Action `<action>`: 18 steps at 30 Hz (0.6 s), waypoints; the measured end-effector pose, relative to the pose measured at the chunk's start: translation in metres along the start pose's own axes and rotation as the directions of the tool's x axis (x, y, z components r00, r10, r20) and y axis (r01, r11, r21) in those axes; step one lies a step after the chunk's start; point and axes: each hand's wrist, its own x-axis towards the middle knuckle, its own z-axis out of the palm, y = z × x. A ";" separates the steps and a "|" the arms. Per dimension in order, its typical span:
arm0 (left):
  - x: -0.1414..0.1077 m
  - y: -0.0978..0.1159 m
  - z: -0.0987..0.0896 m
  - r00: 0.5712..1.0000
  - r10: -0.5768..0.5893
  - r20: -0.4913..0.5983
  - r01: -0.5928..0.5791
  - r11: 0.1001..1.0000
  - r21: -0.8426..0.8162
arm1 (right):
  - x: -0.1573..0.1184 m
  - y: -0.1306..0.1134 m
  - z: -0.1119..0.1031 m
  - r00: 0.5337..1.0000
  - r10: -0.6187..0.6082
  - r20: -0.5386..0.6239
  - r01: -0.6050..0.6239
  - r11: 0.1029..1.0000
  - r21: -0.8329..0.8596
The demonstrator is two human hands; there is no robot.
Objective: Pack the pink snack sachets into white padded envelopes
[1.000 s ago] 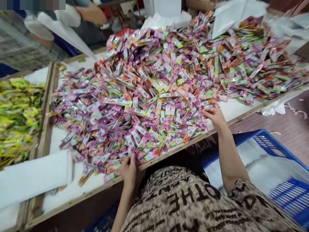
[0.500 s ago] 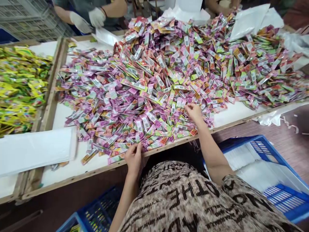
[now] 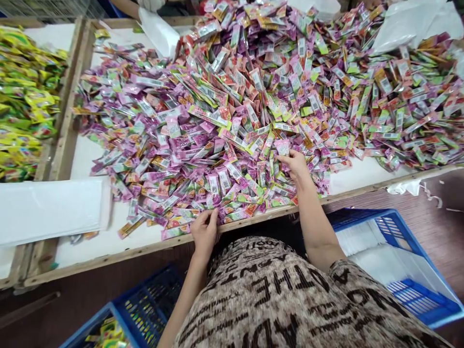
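White table (image 3: 82,153) bears heaped sachets (image 3: 195,145), blue crate (image 3: 396,226) at four o'clock. Right hand (image 3: 297,169) pinches one packet (image 3: 282,146); grip of left hand (image 3: 204,233) unclear.

Head-worn view, close (forward, downward)

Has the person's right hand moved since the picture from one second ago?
Yes: against the wooden front rail, the right hand has shifted left, away from the bare white tabletop at right.

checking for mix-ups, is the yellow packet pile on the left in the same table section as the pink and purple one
No, a wooden divider stands between the yellow packets and the pink and purple packets.
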 end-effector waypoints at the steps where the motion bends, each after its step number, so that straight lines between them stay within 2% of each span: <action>1: 0.001 0.001 0.000 1.000 -0.031 -0.002 0.031 0.999 -0.009 | -0.003 -0.002 -0.003 1.000 0.014 0.011 -0.014 1.000 0.022; 4: 0.000 0.006 -0.001 0.997 -0.074 -0.038 0.072 0.996 -0.044 | -0.011 -0.007 -0.010 1.000 0.016 0.012 -0.016 1.000 -0.025; 7: -0.004 0.018 -0.003 0.997 -0.022 -0.078 0.018 0.999 -0.042 | -0.022 -0.010 -0.013 0.998 -0.041 -0.054 0.034 0.991 -0.127; 9: -0.006 0.032 -0.002 0.999 -0.014 -0.031 0.012 0.997 -0.077 | -0.033 -0.015 -0.010 0.998 -0.039 -0.049 0.035 0.996 -0.080; 11: -0.005 0.050 0.002 0.995 -0.046 0.089 0.062 0.982 -0.179 | -0.047 -0.021 -0.004 0.995 0.021 0.103 -0.026 0.999 0.043; 14: 0.003 0.077 0.016 0.950 -0.096 0.298 0.214 0.894 -0.393 | -0.070 -0.028 0.010 0.910 0.091 0.404 -0.175 0.969 0.177; 16: 0.011 0.092 0.028 0.909 -0.114 0.401 0.330 0.786 -0.524 | -0.083 -0.027 0.021 0.866 0.110 0.487 -0.233 0.952 0.199; 18: 0.019 0.102 0.042 0.882 -0.109 0.458 0.403 0.678 -0.614 | -0.094 -0.023 0.033 0.847 0.122 0.517 -0.252 0.949 0.189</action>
